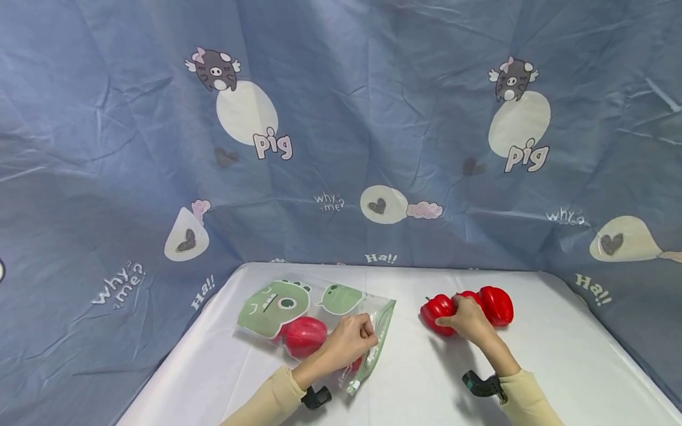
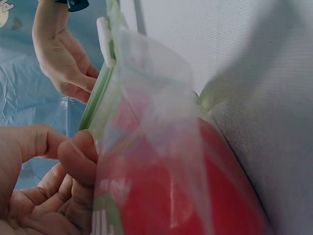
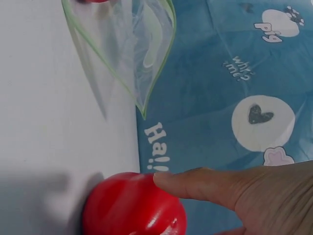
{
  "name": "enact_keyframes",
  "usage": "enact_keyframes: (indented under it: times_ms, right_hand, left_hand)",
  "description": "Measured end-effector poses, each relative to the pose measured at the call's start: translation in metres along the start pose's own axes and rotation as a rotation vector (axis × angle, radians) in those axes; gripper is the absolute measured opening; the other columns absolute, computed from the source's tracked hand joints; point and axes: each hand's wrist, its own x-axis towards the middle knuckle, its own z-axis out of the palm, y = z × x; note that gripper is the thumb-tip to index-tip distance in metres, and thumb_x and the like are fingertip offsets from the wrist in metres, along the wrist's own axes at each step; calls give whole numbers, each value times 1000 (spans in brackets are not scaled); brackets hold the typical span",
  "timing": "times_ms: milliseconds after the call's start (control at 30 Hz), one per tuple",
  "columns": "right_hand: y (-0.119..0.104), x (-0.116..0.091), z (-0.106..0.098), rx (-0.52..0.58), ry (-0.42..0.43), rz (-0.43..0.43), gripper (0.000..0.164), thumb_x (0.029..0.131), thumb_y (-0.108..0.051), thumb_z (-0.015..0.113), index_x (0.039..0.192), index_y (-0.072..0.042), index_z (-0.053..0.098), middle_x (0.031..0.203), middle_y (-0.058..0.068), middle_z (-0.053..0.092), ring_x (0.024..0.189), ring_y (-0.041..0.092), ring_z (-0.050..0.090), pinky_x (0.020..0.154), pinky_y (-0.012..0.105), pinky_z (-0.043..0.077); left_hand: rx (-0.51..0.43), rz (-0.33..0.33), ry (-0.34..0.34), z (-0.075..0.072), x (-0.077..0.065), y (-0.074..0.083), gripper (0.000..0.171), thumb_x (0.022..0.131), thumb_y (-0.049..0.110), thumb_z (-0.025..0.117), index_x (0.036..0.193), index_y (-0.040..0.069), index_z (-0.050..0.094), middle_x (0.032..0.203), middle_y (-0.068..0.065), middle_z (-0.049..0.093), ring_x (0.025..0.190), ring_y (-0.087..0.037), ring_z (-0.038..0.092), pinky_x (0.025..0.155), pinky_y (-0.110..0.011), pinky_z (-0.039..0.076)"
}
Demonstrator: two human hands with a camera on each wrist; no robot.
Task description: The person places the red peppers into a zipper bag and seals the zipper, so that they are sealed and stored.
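While backdrop (image 1: 341,118) reads "pig" | L hand (image 1: 348,342) pinches bag (image 1: 277,305) | R hand (image 1: 469,319) prob. grips pepper (image 1: 438,310)

Blue printed backdrop cloth (image 1: 341,118) carries all readable text: "pig" beneath each cartoon pig, twice; "why? me?" in small white script at three spots; "Ha!!" along lower edge, near table. Right wrist view repeats "Ha!!", "pig" and what looks like "why? me?", turned sideways. Zip bag (image 1: 319,319) shows dinosaur cartoons, no legible wording.

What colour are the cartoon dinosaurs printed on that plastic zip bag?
Green, on the clear zip bag with a green zip edge; the head view shows them best.
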Motion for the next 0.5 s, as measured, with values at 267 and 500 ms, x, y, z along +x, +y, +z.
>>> enact_keyframes:
  times_ms: [267, 500]
  right_hand:
    - [1, 3, 13, 32, -7, -40, 69, 73, -12, 79, 128, 16, 49, 119, 33, 58, 111, 45, 54, 84, 52, 52]
    - [2, 3, 19, 51, -12, -21, 69, 72, -14, 80, 127, 16, 50, 116, 31, 62, 100, 38, 62, 81, 49, 55]
  left_hand:
    - [3, 3, 6, 1, 0, -1, 7, 79, 10, 63, 75, 14, 58, 60, 10, 54, 47, 2, 46, 41, -16, 39]
    - [-11, -3, -6, 0, 0, -1, 8, 79, 10, 62, 74, 14, 57, 60, 10, 55, 47, 2, 46, 42, -17, 40]
